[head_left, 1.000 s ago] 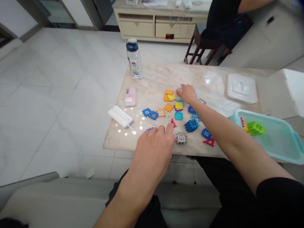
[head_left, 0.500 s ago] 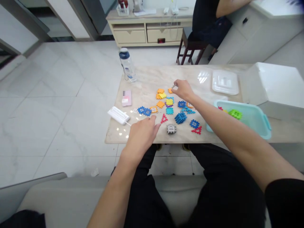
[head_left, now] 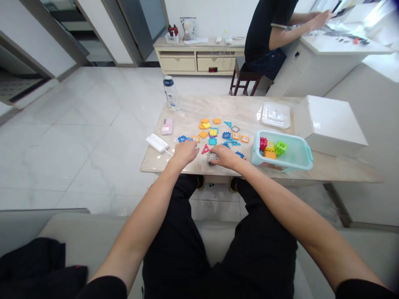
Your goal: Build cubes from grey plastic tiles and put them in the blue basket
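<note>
My right hand [head_left: 226, 157] is closed at the table's near edge, its thumb and fingertips on a grey interlocking building tile [head_left: 213, 156] that sits on a grey block. My left hand [head_left: 185, 153] hovers low over the table, thumb and index finger apart, with nothing visible in it. Between the hands lies a red triangle tile [head_left: 205, 148]. Beyond them are blue tiles [head_left: 182, 139], a teal tile [head_left: 212, 141], yellow and orange tiles [head_left: 203, 134] and a grey square tile [head_left: 236, 128]. My right hand hides part of the blue pieces behind it.
On the right stands a light-blue basket [head_left: 304, 165] with coloured blocks inside. A clear lid [head_left: 276, 115] and white box [head_left: 338, 120] are beyond it. A water bottle [head_left: 172, 94], pink card [head_left: 167, 126] and white power strip [head_left: 157, 143] lie left. A person [head_left: 264, 37] sits farther back.
My right hand has moved from the far orange tiles back to the grey block near the edge. My left hand stays at the near left. The view has tilted up and shifted right.
</note>
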A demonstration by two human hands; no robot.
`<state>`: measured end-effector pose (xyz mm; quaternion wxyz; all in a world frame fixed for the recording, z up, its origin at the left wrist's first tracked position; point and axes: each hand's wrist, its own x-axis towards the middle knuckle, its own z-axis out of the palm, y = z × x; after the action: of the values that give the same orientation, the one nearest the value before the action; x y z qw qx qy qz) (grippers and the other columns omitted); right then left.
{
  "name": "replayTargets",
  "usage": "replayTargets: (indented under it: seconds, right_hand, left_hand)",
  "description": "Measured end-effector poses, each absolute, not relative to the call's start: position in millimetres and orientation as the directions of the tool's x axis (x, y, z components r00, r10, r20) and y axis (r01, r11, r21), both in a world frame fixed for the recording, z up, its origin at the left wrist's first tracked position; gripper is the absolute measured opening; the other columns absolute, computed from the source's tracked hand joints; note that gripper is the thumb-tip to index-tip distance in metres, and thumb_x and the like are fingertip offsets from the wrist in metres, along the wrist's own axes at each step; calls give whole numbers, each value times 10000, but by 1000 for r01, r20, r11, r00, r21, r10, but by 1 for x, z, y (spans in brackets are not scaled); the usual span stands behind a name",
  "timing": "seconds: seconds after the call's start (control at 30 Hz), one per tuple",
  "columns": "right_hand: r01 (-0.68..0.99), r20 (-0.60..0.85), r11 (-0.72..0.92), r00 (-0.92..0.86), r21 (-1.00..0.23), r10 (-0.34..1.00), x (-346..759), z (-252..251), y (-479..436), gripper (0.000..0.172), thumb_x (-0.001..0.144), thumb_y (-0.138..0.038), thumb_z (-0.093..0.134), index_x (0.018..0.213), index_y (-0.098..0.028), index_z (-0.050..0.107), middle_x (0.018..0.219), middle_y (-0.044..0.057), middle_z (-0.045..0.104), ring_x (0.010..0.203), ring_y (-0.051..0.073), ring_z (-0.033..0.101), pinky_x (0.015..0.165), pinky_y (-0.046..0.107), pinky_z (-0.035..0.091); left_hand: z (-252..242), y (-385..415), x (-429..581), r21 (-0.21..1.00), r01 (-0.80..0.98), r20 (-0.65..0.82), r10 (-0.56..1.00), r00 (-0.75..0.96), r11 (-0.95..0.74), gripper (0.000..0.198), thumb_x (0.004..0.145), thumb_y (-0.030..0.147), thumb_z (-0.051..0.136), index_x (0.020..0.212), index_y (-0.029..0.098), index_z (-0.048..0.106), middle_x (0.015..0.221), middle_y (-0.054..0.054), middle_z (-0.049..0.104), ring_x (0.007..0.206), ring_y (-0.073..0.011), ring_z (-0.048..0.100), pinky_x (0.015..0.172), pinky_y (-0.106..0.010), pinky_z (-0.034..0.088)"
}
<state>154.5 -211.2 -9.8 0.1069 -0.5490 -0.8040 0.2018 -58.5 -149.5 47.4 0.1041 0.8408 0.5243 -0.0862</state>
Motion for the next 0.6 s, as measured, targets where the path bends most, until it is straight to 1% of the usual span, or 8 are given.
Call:
replayTargets:
  seconds: [0.13, 0.23, 0.4, 0.6]
  right_hand:
    - [872, -122, 339, -402, -354, 907, 154, -20, -202, 287, 955, -257, 775, 1208, -122, 770, 1281, 180, 761, 1258, 314, 677, 1140, 395, 495]
    - [874, -135, 368, -425, -317, 895, 154, -28, -196, 265, 961, -260, 769, 1190, -126, 771, 1255, 174, 765, 1237, 301, 682, 1129, 379, 496]
    - [879, -131, 393, -438, -270, 889, 153, -33, -192, 296, 976, -323, 762, 1189, -118, 777, 1224, 190, 763, 1225, 309, 680, 1095, 369, 505]
    - [877, -155, 391, -443, -278, 883, 152, -40, -192, 359, 966, -348, 783, 1250, -128, 778, 1255, 183, 764, 1238, 316, 682, 1101, 372, 511]
  left_hand:
    - [42, -149, -56, 85, 909, -269, 869, 415, -408, 404, 1072, 374, 464, 1274, 162, 743, 1291, -193, 772, 1226, -321, 720, 1038, -395, 540]
    - [39, -149, -56, 81, 909, -268, 869, 415, -409, 405, 1069, 362, 463, 1255, 148, 753, 1280, -204, 774, 1212, -330, 728, 1037, -405, 545]
    - [42, -149, -57, 78, 914, -274, 873, 403, -398, 416, 1059, 352, 470, 1252, 127, 762, 1284, -226, 768, 1208, -352, 732, 1031, -428, 556]
    - [42, -146, -60, 88, 915, -276, 873, 403, -395, 411, 1054, 328, 466, 1241, 117, 766, 1269, -231, 774, 1201, -374, 739, 1009, -445, 566]
